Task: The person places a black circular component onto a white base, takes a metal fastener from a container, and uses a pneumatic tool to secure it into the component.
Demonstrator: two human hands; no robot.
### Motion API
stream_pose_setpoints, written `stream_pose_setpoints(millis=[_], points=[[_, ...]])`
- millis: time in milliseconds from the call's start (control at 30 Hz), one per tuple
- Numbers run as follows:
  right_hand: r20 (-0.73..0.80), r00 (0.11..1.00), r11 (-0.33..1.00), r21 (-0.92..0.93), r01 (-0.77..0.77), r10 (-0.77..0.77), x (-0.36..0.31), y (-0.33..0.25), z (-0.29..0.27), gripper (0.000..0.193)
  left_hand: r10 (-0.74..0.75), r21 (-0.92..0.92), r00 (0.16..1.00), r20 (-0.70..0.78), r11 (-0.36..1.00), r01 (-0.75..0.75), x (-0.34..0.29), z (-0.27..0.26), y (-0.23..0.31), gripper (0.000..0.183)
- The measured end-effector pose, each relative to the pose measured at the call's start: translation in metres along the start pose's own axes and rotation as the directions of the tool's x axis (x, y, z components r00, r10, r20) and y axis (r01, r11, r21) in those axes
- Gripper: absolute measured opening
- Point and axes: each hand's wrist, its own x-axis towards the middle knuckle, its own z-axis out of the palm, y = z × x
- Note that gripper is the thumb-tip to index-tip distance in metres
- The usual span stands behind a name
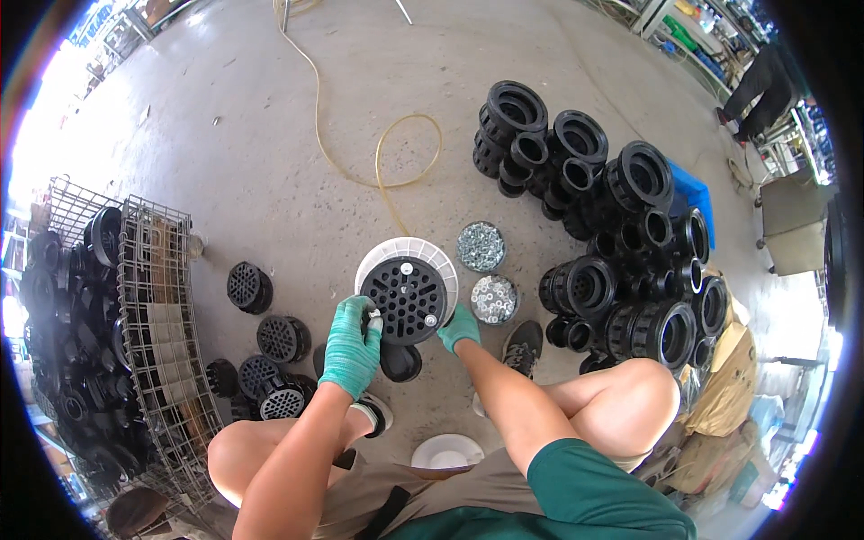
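A round black grate (403,301) full of holes lies over a white tub (441,261); two silvery fasteners show on its face. My left hand (349,349), in a green knit glove, is closed at the grate's left edge, with a small white piece (374,314) between thumb and fingers. At the lower right of the tub's rim is my right hand (460,328), also gloved; its fingertips are hidden and its grip cannot be made out. Beside it stand a bowl of pale washer-like rings (494,299) and a bowl of small metal parts (481,246).
Several black grated fittings (283,339) stand on the floor at left, near a wire cage (160,306) of black parts. Stacked black ring-shaped fittings (583,286) crowd the right. A yellowish hose (317,108) loops across the floor. Another person's legs (760,94) show far right.
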Motion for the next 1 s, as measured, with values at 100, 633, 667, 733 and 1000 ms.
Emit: stream_pose_setpoints(millis=[100,633,667,733,1000], points=[[-0.084,0.993,0.99,-0.118,0.077,-0.087,-0.001,-0.001,-0.004,0.043,0.004,0.015,1.0,0.008,1.0,-0.004,0.0,0.001,-0.002,0.027],[0.181,0.951,0.954,-0.116,0.275,-0.252,-0.048,-0.036,-0.152,0.049,-0.11,0.762,0.96,0.256,0.634,-0.131,0.031,0.021,0.105,0.121],[0.177,0.942,0.945,-0.107,0.308,-0.287,-0.056,-0.044,-0.165,0.046,-0.091,0.773,0.968,0.233,0.622,-0.127,0.032,0.026,0.106,0.118],[0.183,0.926,0.933,-0.086,0.35,-0.331,-0.08,-0.065,-0.181,0.044,-0.131,0.77,0.965,0.228,0.63,-0.097,0.03,0.021,0.111,0.117],[0.238,0.78,0.758,0.509,0.407,-0.579,-0.177,-0.101,-0.225,0.079,0.006,-0.378,0.997,0.078,0.926,0.024,0.006,0.006,0.085,0.125]])
